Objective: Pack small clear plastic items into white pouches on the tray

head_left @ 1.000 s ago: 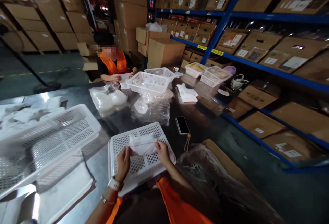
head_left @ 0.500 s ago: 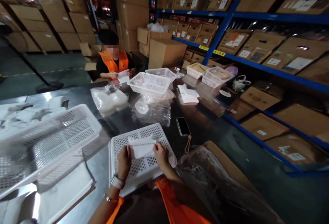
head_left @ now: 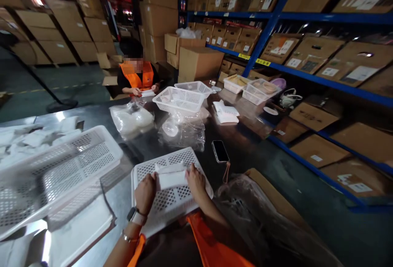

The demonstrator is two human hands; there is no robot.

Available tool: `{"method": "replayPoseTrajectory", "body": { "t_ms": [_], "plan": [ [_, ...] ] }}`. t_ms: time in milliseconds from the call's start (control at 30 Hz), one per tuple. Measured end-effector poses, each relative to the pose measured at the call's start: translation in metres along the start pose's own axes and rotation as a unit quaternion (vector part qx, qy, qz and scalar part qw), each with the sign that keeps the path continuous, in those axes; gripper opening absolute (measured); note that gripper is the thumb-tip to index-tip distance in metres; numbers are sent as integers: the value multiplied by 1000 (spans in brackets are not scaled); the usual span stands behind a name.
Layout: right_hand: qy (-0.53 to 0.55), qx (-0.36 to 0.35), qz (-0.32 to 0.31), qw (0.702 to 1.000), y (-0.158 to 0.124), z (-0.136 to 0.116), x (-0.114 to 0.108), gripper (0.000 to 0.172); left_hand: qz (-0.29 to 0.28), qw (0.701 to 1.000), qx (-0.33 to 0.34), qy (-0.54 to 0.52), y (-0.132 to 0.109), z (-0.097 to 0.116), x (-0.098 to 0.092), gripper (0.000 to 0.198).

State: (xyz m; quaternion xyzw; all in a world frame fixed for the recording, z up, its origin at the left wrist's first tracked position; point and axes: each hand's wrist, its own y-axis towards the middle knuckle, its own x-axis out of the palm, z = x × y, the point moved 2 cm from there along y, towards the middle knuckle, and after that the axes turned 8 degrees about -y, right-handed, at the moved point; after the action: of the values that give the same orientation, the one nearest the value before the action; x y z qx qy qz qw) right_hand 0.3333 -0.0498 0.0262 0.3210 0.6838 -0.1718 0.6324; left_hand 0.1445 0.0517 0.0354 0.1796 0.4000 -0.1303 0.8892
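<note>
A white packet [head_left: 172,178] lies over an upturned white perforated basket [head_left: 162,214] in front of me. My left hand [head_left: 146,192], with a watch and a bracelet on the wrist, is closed on the packet's left end. At the right end, the fingers of my right hand [head_left: 195,180] are closed on its edge. The packet is stretched flat between both hands, with a narrow folded strip along its far side. Beyond the basket lie clear plastic bags [head_left: 184,132] and, to the right, a phone [head_left: 220,151] with a strap.
A large white basket [head_left: 107,136] is at the left, near many white packets [head_left: 46,136]. Across the table, a person in an orange vest [head_left: 138,77] handles a white item beside two white baskets [head_left: 178,102]. Plastic covers an open carton [head_left: 270,189] at my right.
My left hand has turned slightly, showing more of its back and the watch face. My right fingers have shifted up a little at the packet's edge. The person opposite has lowered their white item.
</note>
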Motion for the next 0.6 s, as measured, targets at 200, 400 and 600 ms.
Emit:
{"method": "replayPoseTrajectory", "body": {
  "t_ms": [200, 400, 600],
  "plan": [
    [25, -306, 24, 951, -3, -40, -10, 52, -74, 952, 284, 83, 7, 39, 23, 48],
    [164, -197, -68, 964, -9, -43, 26, 62, -75, 985, 137, -76, 15, -4, 56, 61],
    [436, 26, -67, 897, 6, -30, 35, 64, -100, 972, 56, -205, 22, -4, 49, 59]
  ]
}}
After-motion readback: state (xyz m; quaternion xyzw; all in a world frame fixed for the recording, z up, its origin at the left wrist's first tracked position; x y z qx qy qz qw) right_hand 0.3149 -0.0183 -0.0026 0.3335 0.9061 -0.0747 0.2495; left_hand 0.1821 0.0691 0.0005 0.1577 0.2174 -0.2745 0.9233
